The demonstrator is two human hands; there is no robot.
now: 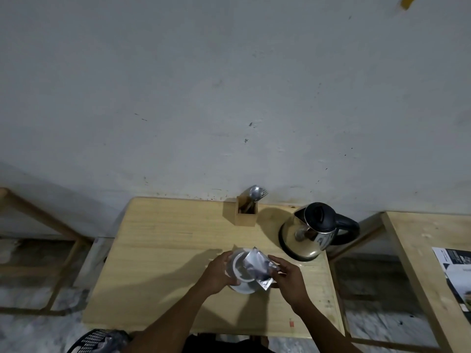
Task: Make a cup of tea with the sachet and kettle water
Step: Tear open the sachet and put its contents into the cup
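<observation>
A white cup [238, 266] stands on a white saucer [243, 289] near the middle of the small wooden table [165, 250]. My left hand [219, 273] is wrapped around the cup's left side. My right hand [289, 278] pinches a silvery sachet [256, 270] tilted over the cup's mouth, hiding part of the rim. What lies inside the cup is too dark to tell. A steel kettle [309, 234] with a black lid and handle stands to the right, behind the cup.
A wooden holder [246, 215] with a spoon and fork stands at the table's back edge against the wall. A second wooden table [418, 263] with printed papers [456, 271] is at the right. A wooden frame [51, 238] is at the left and a black perforated object [94, 341] lies by the front edge.
</observation>
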